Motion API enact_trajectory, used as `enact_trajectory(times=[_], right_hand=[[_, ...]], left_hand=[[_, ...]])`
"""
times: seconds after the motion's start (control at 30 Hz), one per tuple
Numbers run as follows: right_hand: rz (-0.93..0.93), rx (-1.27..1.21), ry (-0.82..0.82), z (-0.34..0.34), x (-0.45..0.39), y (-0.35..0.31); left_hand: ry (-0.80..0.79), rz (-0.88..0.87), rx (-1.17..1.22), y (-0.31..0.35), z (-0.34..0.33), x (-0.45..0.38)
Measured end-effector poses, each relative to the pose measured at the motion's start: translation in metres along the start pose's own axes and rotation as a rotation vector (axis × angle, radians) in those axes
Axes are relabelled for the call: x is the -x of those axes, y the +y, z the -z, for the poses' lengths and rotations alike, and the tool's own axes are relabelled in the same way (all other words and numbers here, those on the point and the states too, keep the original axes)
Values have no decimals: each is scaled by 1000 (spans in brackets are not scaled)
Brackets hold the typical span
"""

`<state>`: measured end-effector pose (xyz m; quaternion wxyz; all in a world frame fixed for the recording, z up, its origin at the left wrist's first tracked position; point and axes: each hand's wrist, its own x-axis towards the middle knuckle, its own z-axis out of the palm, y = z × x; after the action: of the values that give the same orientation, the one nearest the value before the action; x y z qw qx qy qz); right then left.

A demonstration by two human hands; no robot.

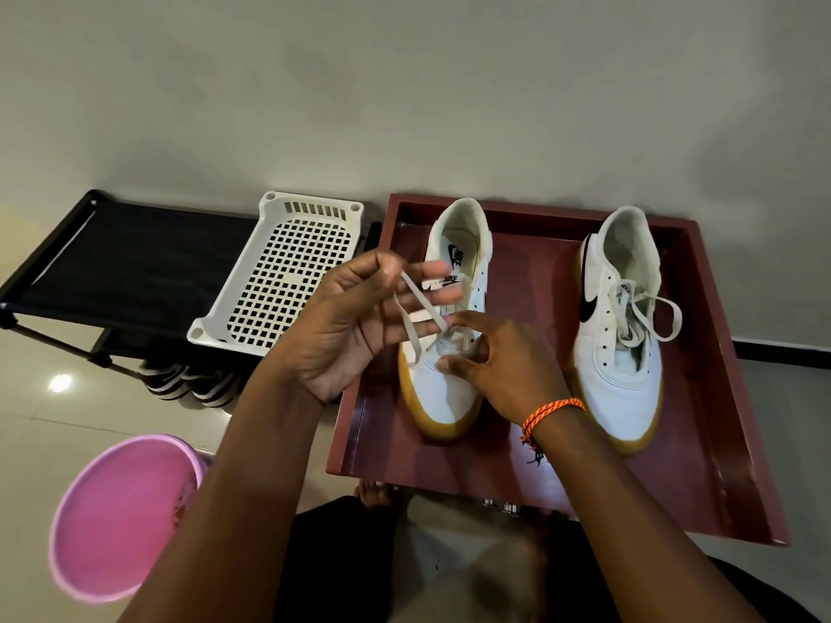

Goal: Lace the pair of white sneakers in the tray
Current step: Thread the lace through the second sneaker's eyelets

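Two white sneakers with gum soles stand toe-towards-me in a dark red tray (701,442). My left hand (355,326) is raised over the left sneaker (443,397) and holds a white lace (416,312) looped across its fingers. My right hand (499,357) rests on that sneaker's eyelet area, its fingers pinching the lace near the tongue. An orange cord bracelet sits on my right wrist. The right sneaker (623,353) has a loose lace (652,314) lying over its tongue, and neither hand touches it.
A white perforated plastic basket (288,281) leans on a black fabric shoe rack (135,267) left of the tray. Dark sandals (189,384) sit under the rack. A pink bucket (121,519) stands at lower left. A pale wall rises behind.
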<state>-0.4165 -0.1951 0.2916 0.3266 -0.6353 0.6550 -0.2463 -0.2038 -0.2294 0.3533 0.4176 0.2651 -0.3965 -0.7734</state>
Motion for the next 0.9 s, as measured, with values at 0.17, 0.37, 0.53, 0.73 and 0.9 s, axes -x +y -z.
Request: enact_trajectory(times=[0.17,0.37,0.53,0.73,0.9], right_hand=[[17,-4,3,1,2,-2],[16,68,47,1,3,-7],[24,111,61,0,4,-11],[33,154,66,1,4,-12],[103,312,75,-3,3,-11]], left_hand=[[-373,-7,847,5,9,1],[161,141,-115,3,11,-2],[229,295,-1508,-43,23,-9],[116,108,-1211,-35,17,-14],[27,77,-652,-16,10,-5]])
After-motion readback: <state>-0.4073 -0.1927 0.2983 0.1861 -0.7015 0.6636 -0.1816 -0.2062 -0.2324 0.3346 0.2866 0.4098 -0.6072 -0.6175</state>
